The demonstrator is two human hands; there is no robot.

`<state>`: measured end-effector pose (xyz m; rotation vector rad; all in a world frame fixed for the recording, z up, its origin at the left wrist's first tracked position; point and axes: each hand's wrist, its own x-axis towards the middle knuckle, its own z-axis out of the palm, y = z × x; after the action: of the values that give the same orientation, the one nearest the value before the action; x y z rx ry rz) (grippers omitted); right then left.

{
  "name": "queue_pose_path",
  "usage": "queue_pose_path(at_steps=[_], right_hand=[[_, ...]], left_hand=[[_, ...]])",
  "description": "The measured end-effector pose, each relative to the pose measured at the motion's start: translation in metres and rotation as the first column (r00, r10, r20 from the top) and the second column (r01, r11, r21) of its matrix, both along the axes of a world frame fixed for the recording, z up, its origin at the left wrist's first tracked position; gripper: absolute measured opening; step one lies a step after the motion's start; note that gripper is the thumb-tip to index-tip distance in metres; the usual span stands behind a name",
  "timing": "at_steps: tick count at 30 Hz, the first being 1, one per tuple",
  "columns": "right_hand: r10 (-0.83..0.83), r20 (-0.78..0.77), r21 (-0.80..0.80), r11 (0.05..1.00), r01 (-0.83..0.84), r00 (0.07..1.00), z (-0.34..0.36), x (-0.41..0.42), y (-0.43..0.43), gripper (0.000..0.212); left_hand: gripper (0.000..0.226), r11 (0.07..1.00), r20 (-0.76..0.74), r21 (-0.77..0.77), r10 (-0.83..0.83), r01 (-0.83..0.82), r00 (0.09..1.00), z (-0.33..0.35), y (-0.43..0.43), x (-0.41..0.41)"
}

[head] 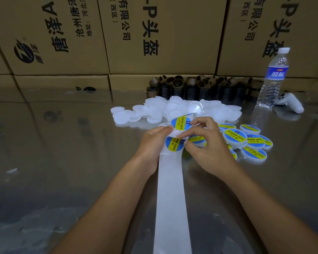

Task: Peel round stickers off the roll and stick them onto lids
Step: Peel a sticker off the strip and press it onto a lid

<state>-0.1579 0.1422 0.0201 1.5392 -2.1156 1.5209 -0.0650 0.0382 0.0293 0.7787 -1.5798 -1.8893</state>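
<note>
A white backing strip (171, 198) runs up the table (72, 143) to both hands. The left hand (152, 143) grips the strip; the right hand's (207, 149) fingers pinch a round sticker (181, 123). Stickered lids (246, 142) lie to the right, plain lids (182, 109) beyond.

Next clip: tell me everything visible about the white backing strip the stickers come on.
The backing strip is a white, slightly glossy paper band running from the frame's bottom edge up between the forearms. Its long lower stretch is bare. Near the top sit a lower sticker and an upper sticker, both round, blue and yellow. The left hand grips its left edge; the right hand pinches the upper sticker.
</note>
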Motion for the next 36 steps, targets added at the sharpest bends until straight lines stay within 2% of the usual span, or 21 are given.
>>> queue_pose_path(at_steps=[4, 7, 9, 11, 14, 16, 19, 22, 24, 25, 26, 28, 30, 31, 34, 36], right_hand=[[0.087, 0.378, -0.028, 0.996, -0.082, 0.922, 0.009, 0.003, -0.001, 0.036], [-0.007, 0.512, -0.041, 0.999, 0.033, 0.859, 0.012, -0.003, -0.003, 0.055], [-0.060, 0.621, -0.068, 0.989, 0.131, 0.782, 0.014, -0.008, -0.004, 0.062], [0.045, 0.758, -0.183, 0.972, 0.145, 0.651, 0.018, -0.011, -0.003, 0.061], [0.365, 0.827, -0.412, 0.911, 0.019, 0.427, 0.024, -0.005, 0.004, 0.049], [0.434, 0.821, -0.433, 0.897, -0.092, 0.371, 0.024, 0.002, 0.004, 0.039], [0.400, 0.831, -0.359, 0.916, -0.177, 0.385, 0.019, 0.007, 0.000, 0.035], [0.384, 0.835, -0.324, 0.922, -0.210, 0.395, 0.014, 0.007, -0.004, 0.030], [0.384, 0.835, -0.316, 0.921, -0.226, 0.395, 0.012, 0.006, -0.005, 0.032], [0.390, 0.833, -0.319, 0.918, -0.235, 0.393, 0.011, 0.006, -0.006, 0.032], [0.400, 0.830, -0.326, 0.914, -0.242, 0.389, 0.011, 0.005, -0.006, 0.031], [0.425, 0.829, -0.356, 0.902, -0.244, 0.363, 0.012, 0.006, -0.005, 0.028], [0.470, 0.821, -0.416, 0.882, -0.223, 0.326, 0.014, 0.005, -0.005, 0.023], [0.488, 0.811, -0.445, 0.873, -0.200, 0.323, 0.014, 0.004, -0.004, 0.022], [0.451, 0.774, -0.451, 0.886, -0.113, 0.445, 0.014, 0.004, -0.006, 0.015], [0.398, 0.739, -0.431, 0.900, -0.072, 0.543, 0.014, 0.005, -0.006, 0.022]], left_hand=[[0.026, 0.996, 0.012, -0.052, 0.070, -0.070, 0.997, -0.001, 0.002, -0.001], [0.014, 0.992, 0.001, -0.056, 0.113, -0.113, 0.994, -0.001, 0.001, 0.001], [0.008, 0.990, -0.016, -0.037, 0.136, -0.137, 0.991, -0.002, 0.001, 0.002], [0.006, 0.988, -0.032, -0.025, 0.154, -0.155, 0.988, -0.002, 0.000, 0.003], [0.010, 0.982, -0.030, -0.046, 0.180, -0.182, 0.983, -0.003, 0.001, 0.001], [0.010, 0.980, -0.034, -0.052, 0.189, -0.191, 0.981, -0.003, 0.001, 0.001], [0.004, 0.977, -0.038, -0.050, 0.204, -0.206, 0.978, -0.005, 0.000, 0.001], [0.002, 0.936, 0.006, -0.075, 0.346, -0.345, 0.938, -0.004, -0.006, -0.001], [0.012, 0.887, -0.057, -0.070, 0.453, -0.456, 0.890, 0.000, -0.011, -0.001], [0.016, 0.884, -0.117, -0.009, 0.463, -0.467, 0.878, 0.003, -0.012, 0.000], [0.018, 0.903, -0.186, 0.084, 0.431, -0.422, 0.883, 0.005, -0.011, 0.000], [0.027, 0.947, -0.321, 0.266, 0.261, -0.178, 0.910, 0.009, -0.008, 0.000], [0.040, 0.924, -0.374, 0.377, 0.082, 0.071, 0.924, 0.008, -0.003, 0.000], [0.046, 0.903, -0.379, 0.406, 0.023, 0.144, 0.925, 0.007, -0.001, -0.001], [0.058, 0.884, -0.368, 0.426, -0.028, 0.195, 0.929, 0.002, 0.001, -0.003], [0.064, 0.892, -0.340, 0.409, -0.048, 0.194, 0.939, 0.000, 0.001, -0.004]])
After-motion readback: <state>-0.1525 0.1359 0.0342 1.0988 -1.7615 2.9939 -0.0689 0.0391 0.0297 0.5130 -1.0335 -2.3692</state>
